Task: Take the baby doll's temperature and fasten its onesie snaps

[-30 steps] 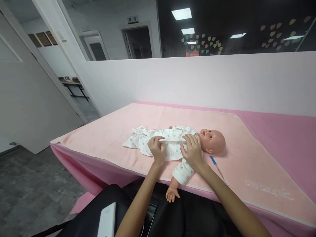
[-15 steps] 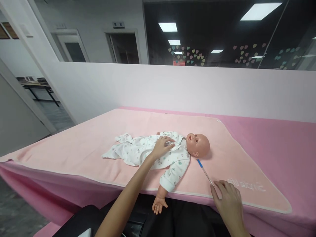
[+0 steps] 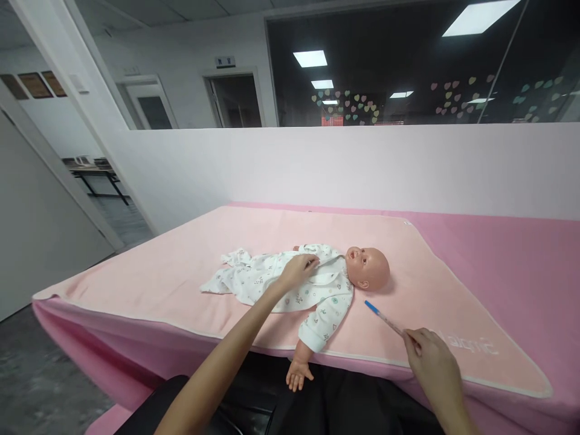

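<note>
A baby doll lies on its back with its head to the right, dressed in a white printed outfit. My left hand is over the doll's chest, fingers drawn together on the front of the garment; the fingertips are partly hidden. A slim thermometer with a blue end is below the doll's head. My right hand pinches its near end between thumb and fingers, and the blue end points toward the doll. One doll arm hangs over the front edge of the table.
A peach pad with white lettering lies under the doll on a pink tablecloth. Behind stands a low white wall with glass above. My dark-clothed lap is below the table's front edge.
My right hand has closed on the thermometer's near end. My left fingers, spread on the doll's chest before, have drawn together at the garment. The camera view has shifted slightly.
</note>
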`<state>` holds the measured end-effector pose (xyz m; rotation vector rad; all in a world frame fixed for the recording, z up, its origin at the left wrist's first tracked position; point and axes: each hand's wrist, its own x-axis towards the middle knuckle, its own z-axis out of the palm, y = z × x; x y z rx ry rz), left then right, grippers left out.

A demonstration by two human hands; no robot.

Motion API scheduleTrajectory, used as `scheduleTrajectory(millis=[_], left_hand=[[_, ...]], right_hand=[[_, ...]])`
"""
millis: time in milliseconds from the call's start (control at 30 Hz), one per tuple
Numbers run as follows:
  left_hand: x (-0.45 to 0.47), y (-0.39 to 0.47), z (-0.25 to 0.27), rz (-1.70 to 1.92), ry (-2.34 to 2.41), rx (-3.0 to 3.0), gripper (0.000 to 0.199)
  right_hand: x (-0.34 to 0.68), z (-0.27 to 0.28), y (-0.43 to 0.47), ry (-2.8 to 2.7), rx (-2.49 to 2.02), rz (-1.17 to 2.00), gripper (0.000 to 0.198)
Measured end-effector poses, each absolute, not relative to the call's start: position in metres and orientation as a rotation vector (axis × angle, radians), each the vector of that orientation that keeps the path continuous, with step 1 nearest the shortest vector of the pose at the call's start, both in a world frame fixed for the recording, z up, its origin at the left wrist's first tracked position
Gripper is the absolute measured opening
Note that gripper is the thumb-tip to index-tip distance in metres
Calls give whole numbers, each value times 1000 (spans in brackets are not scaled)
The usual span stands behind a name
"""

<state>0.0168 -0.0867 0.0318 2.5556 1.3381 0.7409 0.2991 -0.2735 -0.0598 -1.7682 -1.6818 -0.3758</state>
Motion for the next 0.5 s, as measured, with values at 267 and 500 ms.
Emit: scheduleTrajectory(millis=[267,500], left_hand=[[9,-24,71,380,1510,2467,20],[40,-28,102,412,1627,2717,21]], right_hand=[[294,26,-268,-1553,-1624,-196,32],[241,56,-169,-1787,-1488,-498,27]])
